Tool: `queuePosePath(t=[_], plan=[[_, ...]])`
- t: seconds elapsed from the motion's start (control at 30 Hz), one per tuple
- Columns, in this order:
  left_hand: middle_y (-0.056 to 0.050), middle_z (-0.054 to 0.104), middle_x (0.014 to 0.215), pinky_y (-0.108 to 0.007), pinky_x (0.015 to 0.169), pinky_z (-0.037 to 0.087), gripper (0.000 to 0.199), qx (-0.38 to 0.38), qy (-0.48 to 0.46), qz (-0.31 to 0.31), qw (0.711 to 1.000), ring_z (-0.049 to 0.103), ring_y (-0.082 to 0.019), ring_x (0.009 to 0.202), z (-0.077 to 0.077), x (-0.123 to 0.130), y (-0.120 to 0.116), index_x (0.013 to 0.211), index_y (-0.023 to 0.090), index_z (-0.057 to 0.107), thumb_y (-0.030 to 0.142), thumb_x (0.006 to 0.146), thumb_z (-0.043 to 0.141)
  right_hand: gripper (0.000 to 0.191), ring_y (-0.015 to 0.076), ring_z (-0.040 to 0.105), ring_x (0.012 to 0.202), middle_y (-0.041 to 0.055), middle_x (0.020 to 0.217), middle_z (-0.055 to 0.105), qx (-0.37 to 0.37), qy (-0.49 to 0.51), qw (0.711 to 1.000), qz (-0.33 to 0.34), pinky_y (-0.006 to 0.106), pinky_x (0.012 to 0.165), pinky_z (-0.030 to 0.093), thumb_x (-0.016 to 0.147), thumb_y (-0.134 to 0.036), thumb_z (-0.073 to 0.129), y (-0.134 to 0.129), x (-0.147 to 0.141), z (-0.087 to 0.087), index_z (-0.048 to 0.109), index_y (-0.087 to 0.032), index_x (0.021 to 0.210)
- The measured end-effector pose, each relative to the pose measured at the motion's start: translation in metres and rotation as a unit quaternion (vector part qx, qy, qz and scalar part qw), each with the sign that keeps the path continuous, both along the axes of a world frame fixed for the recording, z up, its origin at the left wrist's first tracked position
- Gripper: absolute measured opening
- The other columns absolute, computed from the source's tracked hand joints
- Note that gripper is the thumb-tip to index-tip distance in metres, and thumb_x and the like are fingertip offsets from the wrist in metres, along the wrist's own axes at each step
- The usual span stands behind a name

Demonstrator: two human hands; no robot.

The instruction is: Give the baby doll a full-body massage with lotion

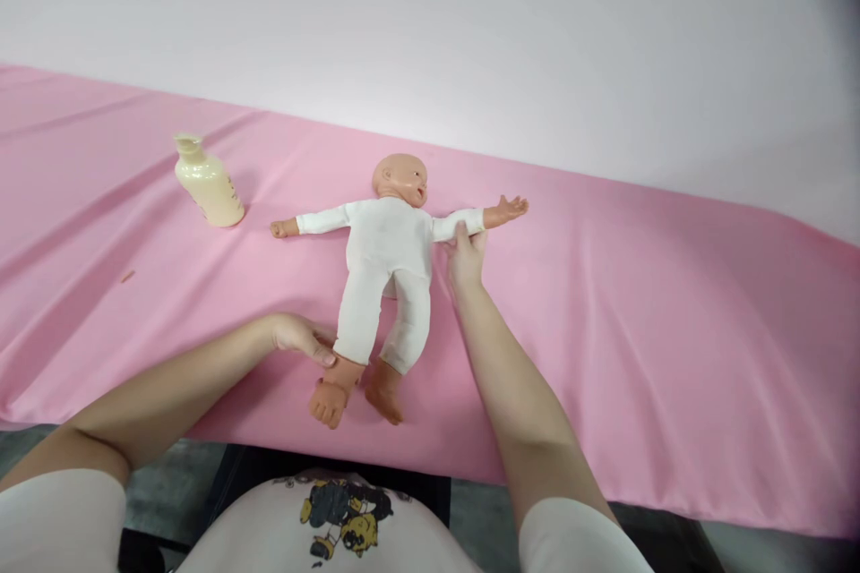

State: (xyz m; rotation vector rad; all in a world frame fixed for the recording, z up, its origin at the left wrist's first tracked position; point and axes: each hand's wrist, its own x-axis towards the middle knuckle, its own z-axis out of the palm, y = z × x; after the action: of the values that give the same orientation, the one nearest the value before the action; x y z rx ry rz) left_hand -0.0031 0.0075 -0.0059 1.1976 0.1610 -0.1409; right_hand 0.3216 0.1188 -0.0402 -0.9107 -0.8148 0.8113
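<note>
A baby doll [390, 237] with a white cloth body lies on its back on the pink cloth, arms spread wide and its head turned to the right. My left hand [302, 337] is closed around the lower leg on the left, thumb on top near the ankle and fingers hidden beneath. On the other side, my right hand [467, 258] grips the doll's outstretched right-hand arm [501, 213] at the white sleeve, with the thumb across it. Both of the doll's feet point toward me.
A pale yellow bottle [211, 188] stands on the pink cloth [672, 331] left of the doll. A small brown piece [127, 276] lies nearer, farther left. Behind the table rises a white wall [430, 36]. The table's front edge runs close to my body.
</note>
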Motion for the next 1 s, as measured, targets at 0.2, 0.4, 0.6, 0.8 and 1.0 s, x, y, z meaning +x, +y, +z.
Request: queuePosePath(t=[0.2, 0.4, 0.6, 0.8, 1.0], plan=[[-0.009, 0.074, 0.105, -0.032, 0.083, 0.056, 0.067, 0.039, -0.008, 0.016, 0.999, 0.069, -0.032, 0.108, 0.003, -0.001, 0.004, 0.123, 0.015, 0.07, 0.056, 0.071, 0.08, 0.024, 0.0183, 0.07, 0.094, 0.0039, 0.103, 0.069, -0.114, 0.2, 0.973, 0.028, 0.042, 0.082, 0.063, 0.09, -0.041, 0.059, 0.017, 0.021, -0.018, 0.053, -0.024, 0.106], [-0.012, 0.074, 0.099, -0.037, 0.085, 0.054, 0.066, -0.028, -0.012, 0.013, 0.999, 0.069, -0.032, 0.102, 0.006, 0.001, -0.001, 0.122, 0.014, 0.068, 0.064, 0.078, 0.07, 0.052, 0.0173, 0.068, 0.093, 0.0024, 0.111, 0.066, -0.089, 0.135, 0.987, -0.006, 0.041, 0.084, 0.062, 0.075, -0.035, 0.075, 0.019, 0.018, -0.021, 0.049, -0.028, 0.119], [-0.011, 0.071, 0.098, -0.038, 0.088, 0.049, 0.061, -0.164, -0.083, 0.149, 0.972, 0.067, -0.026, 0.093, -0.008, 0.011, -0.003, 0.115, 0.014, 0.068, 0.063, 0.079, 0.071, 0.062, 0.021, 0.061, 0.118, 0.0084, 0.13, 0.059, 0.057, -0.18, 0.981, -0.053, 0.045, 0.109, 0.049, 0.084, -0.042, 0.067, 0.0, -0.001, -0.004, 0.041, -0.028, 0.139], [-0.009, 0.07, 0.1, -0.032, 0.078, 0.046, 0.058, -0.247, -0.1, 0.219, 0.938, 0.065, -0.024, 0.1, -0.021, 0.011, 0.001, 0.113, 0.014, 0.068, 0.065, 0.086, 0.063, 0.034, 0.026, 0.057, 0.125, 0.0094, 0.126, 0.064, 0.15, -0.457, 0.877, -0.006, 0.052, 0.115, 0.04, 0.093, -0.037, 0.053, -0.017, -0.017, 0.011, 0.058, -0.026, 0.125], [-0.009, 0.07, 0.105, -0.03, 0.076, 0.045, 0.052, -0.26, -0.101, 0.269, 0.922, 0.065, -0.023, 0.101, -0.017, 0.015, 0.0, 0.11, 0.013, 0.069, 0.06, 0.087, 0.066, 0.038, 0.0267, 0.053, 0.129, 0.0082, 0.125, 0.067, 0.179, -0.6, 0.779, 0.028, 0.052, 0.114, 0.037, 0.091, -0.022, 0.046, -0.016, -0.013, 0.012, 0.063, -0.027, 0.125]])
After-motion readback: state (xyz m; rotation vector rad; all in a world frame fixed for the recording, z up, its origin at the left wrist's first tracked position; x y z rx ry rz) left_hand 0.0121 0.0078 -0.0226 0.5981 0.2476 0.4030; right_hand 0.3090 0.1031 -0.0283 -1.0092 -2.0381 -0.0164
